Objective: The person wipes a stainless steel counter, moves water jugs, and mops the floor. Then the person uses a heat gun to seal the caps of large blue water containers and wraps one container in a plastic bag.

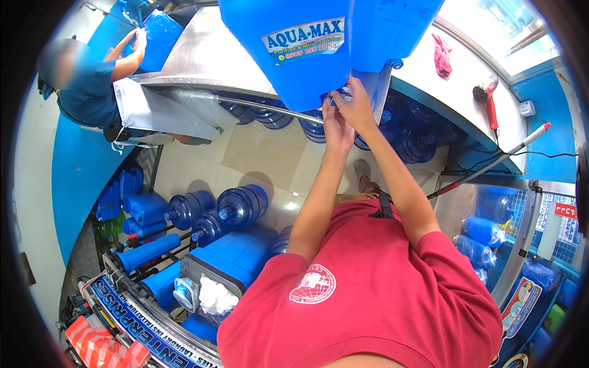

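Observation:
A large blue plastic water container (306, 69) stands on the metal counter before me, with a printed label (303, 40) on its side. Both of my hands meet at its lower corner. My right hand (358, 105) pinches a small dark and clear fitting (344, 93) there. From below, my left hand (338, 129) has its fingertips on the same fitting, palm partly turned up. Fingers cover much of the fitting, so its exact kind is unclear. Right behind is a second blue container (391, 32), with a small blue cap (396, 64) low on it.
At the left, a co-worker (87, 96) handles another blue container (161, 37). Round blue water bottles (241, 204) lie on the floor and under the counter. A pink cloth (441, 55) and a red heat gun (488, 99) rest on the white right-hand counter; a pole (497, 161) leans nearby.

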`<state>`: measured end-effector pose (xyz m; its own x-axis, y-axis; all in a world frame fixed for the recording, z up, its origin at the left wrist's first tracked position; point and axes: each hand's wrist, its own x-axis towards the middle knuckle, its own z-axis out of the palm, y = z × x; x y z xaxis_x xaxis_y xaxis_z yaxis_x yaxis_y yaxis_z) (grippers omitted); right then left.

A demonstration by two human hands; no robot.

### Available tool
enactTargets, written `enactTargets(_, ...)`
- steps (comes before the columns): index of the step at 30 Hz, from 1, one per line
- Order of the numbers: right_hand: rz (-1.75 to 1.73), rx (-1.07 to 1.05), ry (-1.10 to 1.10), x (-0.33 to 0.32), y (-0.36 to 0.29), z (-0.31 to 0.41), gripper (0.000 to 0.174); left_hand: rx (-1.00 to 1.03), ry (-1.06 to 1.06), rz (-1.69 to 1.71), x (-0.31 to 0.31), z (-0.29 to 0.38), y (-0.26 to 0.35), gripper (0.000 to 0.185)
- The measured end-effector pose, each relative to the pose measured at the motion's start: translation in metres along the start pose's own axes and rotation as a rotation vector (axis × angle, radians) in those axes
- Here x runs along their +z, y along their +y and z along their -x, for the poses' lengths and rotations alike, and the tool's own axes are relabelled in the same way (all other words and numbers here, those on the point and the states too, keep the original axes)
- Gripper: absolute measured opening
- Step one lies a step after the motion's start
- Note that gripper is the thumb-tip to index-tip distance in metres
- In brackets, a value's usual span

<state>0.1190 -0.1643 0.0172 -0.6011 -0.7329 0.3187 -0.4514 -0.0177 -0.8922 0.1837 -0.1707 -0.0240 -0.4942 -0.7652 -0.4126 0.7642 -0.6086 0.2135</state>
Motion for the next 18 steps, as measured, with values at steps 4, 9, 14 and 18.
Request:
enactTargets(4,0.138,-0.071,0.072,0.001,0.011,0.003,0.029,0.014,-0.068,-0.001,-0.011,-0.005,-0.002,0.032)
enactTargets(9,0.165,-0.023,0.073,-0.002,0.012,0.010,0.030,0.049,0.077,-0.034,-0.028,-0.017,-0.007,0.039)
enactTargets(14,0.168,0.047,0.061,-0.001,0.007,0.018,0.026,0.103,-0.005,-0.067,-0.023,-0.005,-0.001,0.043)
enactTargets(18,0.117,0.024,0.057,0.002,0.009,0.021,0.028,0.195,0.043,-0.333,-0.010,0.018,0.007,0.055)
